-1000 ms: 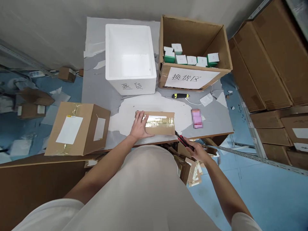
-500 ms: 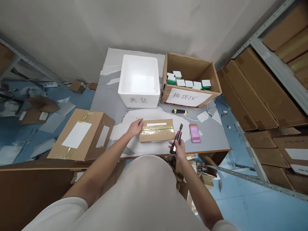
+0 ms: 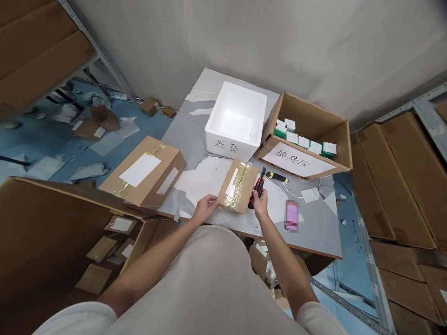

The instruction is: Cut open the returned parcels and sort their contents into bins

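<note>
Gripping a red-and-black cutter [image 3: 258, 187] in the right hand [image 3: 260, 204], with fingers wrapped round the handle and tip pointing away from the body. Holding it just beside the right edge of the small carton [image 3: 248, 182]; cannot tell whether touching. Resting the left hand [image 3: 205, 208] at the carton's near left corner, with fingers bent and in contact with the cardboard; cannot tell whether clenched on it or merely laid against it.

Seeing the carton between both hands, over the front part of the desk [image 3: 317, 228], set askew, with its far end close to the white tub [image 3: 226, 145]; cannot tell whether lying fully flat. Showing shiny tape [image 3: 236, 190] along the top and a white label [image 3: 232, 182] to the left of it.

Finding a yellow-and-black knife [image 3: 277, 177] to the right of the cutter; farther right and nearer the body, a blurred-out pink item [image 3: 292, 215]; beyond that, a white cable [image 3: 288, 190]. Standing side by side toward the back: the tub, with writing on the front, and a bin [image 3: 314, 118] with a handwritten sign [image 3: 296, 160] and green-and-white boxes [image 3: 303, 142] inside. Sitting at the left edge: a big carton [image 3: 148, 187], labelled and taped.
</note>
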Available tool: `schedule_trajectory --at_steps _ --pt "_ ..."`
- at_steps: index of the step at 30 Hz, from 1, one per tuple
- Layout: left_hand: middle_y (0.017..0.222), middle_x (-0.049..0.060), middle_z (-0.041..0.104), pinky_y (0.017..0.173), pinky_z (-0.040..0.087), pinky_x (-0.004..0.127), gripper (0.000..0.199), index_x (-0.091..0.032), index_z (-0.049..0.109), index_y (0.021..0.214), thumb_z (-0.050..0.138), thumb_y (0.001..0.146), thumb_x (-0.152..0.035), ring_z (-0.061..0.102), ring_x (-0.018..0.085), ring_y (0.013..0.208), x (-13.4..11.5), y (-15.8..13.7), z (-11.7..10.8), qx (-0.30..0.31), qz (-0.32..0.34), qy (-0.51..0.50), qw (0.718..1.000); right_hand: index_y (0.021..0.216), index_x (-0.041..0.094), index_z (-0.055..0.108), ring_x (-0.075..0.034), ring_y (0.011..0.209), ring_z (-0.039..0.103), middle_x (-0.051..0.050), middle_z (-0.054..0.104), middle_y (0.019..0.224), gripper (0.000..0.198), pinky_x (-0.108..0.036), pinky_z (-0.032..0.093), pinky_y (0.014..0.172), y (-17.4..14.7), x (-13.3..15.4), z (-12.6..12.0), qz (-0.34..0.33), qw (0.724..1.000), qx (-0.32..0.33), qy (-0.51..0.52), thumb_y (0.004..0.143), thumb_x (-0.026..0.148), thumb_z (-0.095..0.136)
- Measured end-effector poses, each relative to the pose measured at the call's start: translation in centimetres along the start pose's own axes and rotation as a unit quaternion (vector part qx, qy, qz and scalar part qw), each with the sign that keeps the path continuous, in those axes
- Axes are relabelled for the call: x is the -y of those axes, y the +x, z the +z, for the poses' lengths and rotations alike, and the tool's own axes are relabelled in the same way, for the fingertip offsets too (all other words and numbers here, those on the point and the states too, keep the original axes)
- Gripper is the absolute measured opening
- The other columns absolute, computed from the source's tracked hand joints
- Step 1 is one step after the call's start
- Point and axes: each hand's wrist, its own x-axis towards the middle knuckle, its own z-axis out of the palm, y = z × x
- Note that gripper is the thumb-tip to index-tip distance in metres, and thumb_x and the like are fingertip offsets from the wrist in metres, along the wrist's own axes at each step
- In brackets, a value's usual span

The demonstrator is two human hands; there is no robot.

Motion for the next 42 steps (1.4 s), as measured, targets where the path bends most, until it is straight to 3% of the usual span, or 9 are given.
schedule_trajectory --at_steps 6,11,15,19,27,31,34,37,42 --pt "0.111 0.010 0.066 0.083 0.054 0.037 0.040 -0.019 0.060 0.108 0.061 0.072 -0.036 0.064 0.024 0.099 -3.0 4.9 -0.8 -0.004 0.054 0.105 0.993 0.102 0.024 0.046 -0.017 0.084 0.066 -0.007 0.060 0.121 0.048 -0.033 0.055 0.068 -6.1 -1.4 -2.7 0.088 0.991 -0.003 0.096 0.069 0.050 0.069" --pt "0.140 0.014 0.045 0.109 0.035 0.042 0.058 -0.013 0.046 0.132 0.055 0.079 -0.033 0.042 0.027 0.131 -9.0 13.7 0.7 0.054 0.224 0.214 0.949 0.105 0.028 0.046 -0.024 0.091 0.069 -0.006 0.066 0.110 0.057 -0.040 0.057 0.069 -11.0 -2.8 -2.3 0.247 0.946 0.024 0.210 0.063 0.050 0.078" --pt "0.134 0.012 0.052 0.105 0.037 0.038 0.057 -0.014 0.047 0.131 0.056 0.077 -0.028 0.049 0.028 0.124 -11.4 17.6 1.8 0.136 0.189 0.285 0.930 0.108 0.026 0.047 -0.027 0.096 0.068 -0.007 0.069 0.098 0.059 -0.044 0.057 0.071 -11.3 -1.9 -0.9 0.260 0.932 0.047 0.249 0.064 0.051 0.076" --pt "0.117 0.012 0.062 0.091 0.045 0.037 0.047 -0.016 0.053 0.118 0.056 0.076 -0.036 0.058 0.028 0.107 -10.1 15.9 -0.2 0.066 0.142 0.306 0.939 0.102 0.026 0.046 -0.023 0.096 0.068 -0.003 0.069 0.098 0.052 -0.040 0.056 0.076 -8.9 -0.4 -1.7 0.197 0.951 -0.002 0.240 0.066 0.050 0.074" --pt "0.074 0.002 0.061 0.066 0.047 0.032 0.040 -0.021 0.054 0.087 0.053 0.075 -0.059 0.061 0.021 0.073 -3.8 3.5 -3.6 -0.042 -0.018 0.288 0.957 0.107 0.024 0.045 -0.017 0.100 0.063 -0.007 0.066 0.111 0.045 -0.036 0.051 0.085 -1.0 1.2 -3.2 0.021 0.994 0.011 0.104 0.074 0.048 0.064" --pt "0.126 0.017 0.052 0.096 0.042 0.041 0.059 -0.014 0.045 0.123 0.058 0.074 -0.045 0.049 0.029 0.121 -4.2 3.4 -2.8 -0.097 0.131 0.288 0.944 0.117 0.023 0.045 -0.013 0.070 0.065 -0.005 0.066 0.101 0.050 -0.029 0.053 0.064 -1.9 1.6 -5.8 0.025 0.999 0.042 0.002 0.077 0.048 0.060" --pt "0.150 0.020 0.026 0.111 0.022 0.050 0.079 -0.014 0.037 0.136 0.061 0.070 -0.050 0.019 0.036 0.141 -5.2 4.8 -2.3 0.008 0.264 0.363 0.894 0.133 0.024 0.039 -0.010 0.048 0.055 0.001 0.065 0.083 0.067 -0.024 0.047 0.044 -4.1 1.6 -8.5 0.057 0.990 0.080 -0.100 0.075 0.049 0.061" --pt "0.154 0.020 0.017 0.110 0.012 0.060 0.103 -0.016 0.033 0.141 0.066 0.058 -0.067 0.006 0.042 0.142 -5.6 5.6 -1.8 0.082 0.289 0.426 0.853 0.144 0.027 0.030 -0.008 0.042 0.051 0.004 0.061 0.075 0.076 -0.022 0.044 0.038 -5.7 1.6 -9.7 0.081 0.979 0.129 -0.134 0.077 0.047 0.060" --pt "0.153 0.021 0.018 0.109 0.021 0.055 0.116 -0.014 0.032 0.143 0.066 0.051 -0.076 0.005 0.043 0.142 -5.2 5.8 -1.3 0.087 0.286 0.430 0.852 0.145 0.030 0.033 -0.007 0.040 0.048 0.005 0.059 0.073 0.072 -0.021 0.042 0.035 -6.2 1.6 -9.8 0.097 0.975 0.150 -0.130 0.079 0.045 0.057"
